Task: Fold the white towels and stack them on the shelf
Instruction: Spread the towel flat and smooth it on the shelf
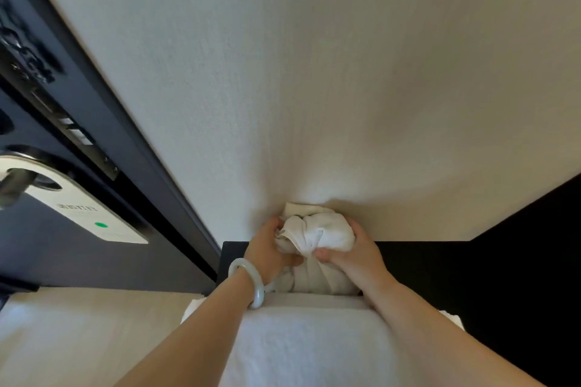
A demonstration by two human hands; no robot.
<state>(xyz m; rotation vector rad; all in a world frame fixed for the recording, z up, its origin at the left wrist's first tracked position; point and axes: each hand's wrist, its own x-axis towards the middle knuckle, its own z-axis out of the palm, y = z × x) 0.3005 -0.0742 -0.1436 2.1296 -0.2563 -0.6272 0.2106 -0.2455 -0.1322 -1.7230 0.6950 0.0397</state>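
Both hands are clamped on a bunched white towel (319, 231) low in the view, at about 6 o'clock from centre. The left hand (270, 250) curls round the bundle's 9 o'clock side, with its thumb pressing in underneath. The right hand (353, 256) grips the 3 o'clock side, and its thumb meets the left one at the bundle's lower edge. The hands are close together, with only cloth between them. A pale bracelet (251, 287) circles the left wrist.

The towel is pressed against the cream wall (314, 72) above a dark shelf (232, 256). A folded white towel (308, 342) lies nearer, between the forearms. At 9 o'clock a dark door (56, 254) with a lock plate (94, 214) borders the wall, and at 3 o'clock a black panel (518, 261) closes that side. Open wall rises toward 12 o'clock.
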